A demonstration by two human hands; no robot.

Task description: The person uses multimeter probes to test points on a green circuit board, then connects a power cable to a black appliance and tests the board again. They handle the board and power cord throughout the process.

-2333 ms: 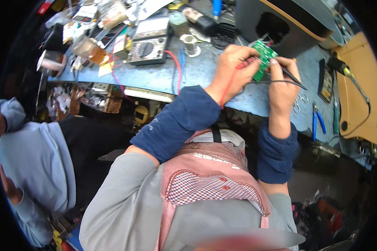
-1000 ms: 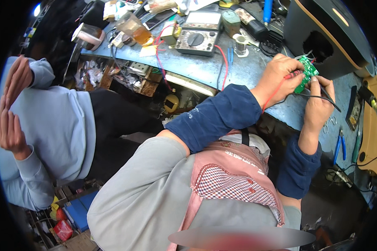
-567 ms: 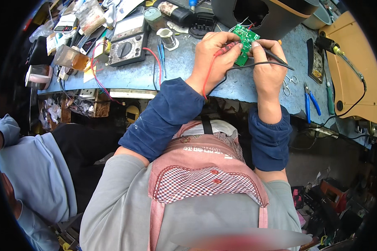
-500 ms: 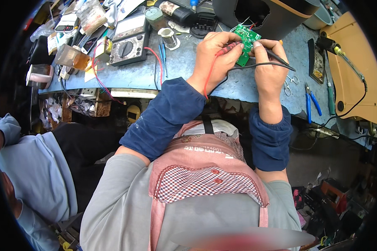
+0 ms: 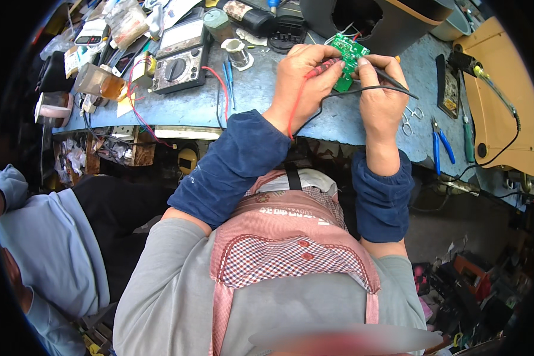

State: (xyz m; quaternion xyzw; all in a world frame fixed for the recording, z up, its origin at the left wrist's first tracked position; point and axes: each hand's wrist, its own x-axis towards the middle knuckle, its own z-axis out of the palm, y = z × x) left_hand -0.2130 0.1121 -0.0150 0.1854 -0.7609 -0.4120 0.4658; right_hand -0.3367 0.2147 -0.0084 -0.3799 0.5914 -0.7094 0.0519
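Observation:
Between my hands is a green circuit board (image 5: pixel 347 50), joined by thin wires to a dark appliance housing (image 5: pixel 397 29) behind it. My left hand (image 5: pixel 305 80) is closed around a red test probe (image 5: pixel 321 69), its tip end near the board's face. A black test probe (image 5: pixel 394 82) sits in my closed right hand (image 5: pixel 381 95), whose fingertips are at the board's right edge. The exact contact of both tips is hidden by my fingers. To the left lies an analog multimeter (image 5: pixel 181 65) with a large dial; a red lead runs from it.
Blue tweezers (image 5: pixel 228 86) lie left of my hands. At right are small scissors-like forceps (image 5: pixel 410 118), blue-handled cutters (image 5: pixel 440 145), a green-handled screwdriver (image 5: pixel 469 139) and a soldering iron (image 5: pixel 492 89). Jars and clutter crowd the back left. Another person (image 5: pixel 53 249) sits at left.
Hardly anything differs. The view has shifted very slightly; both hands keep hold of their probes at the board.

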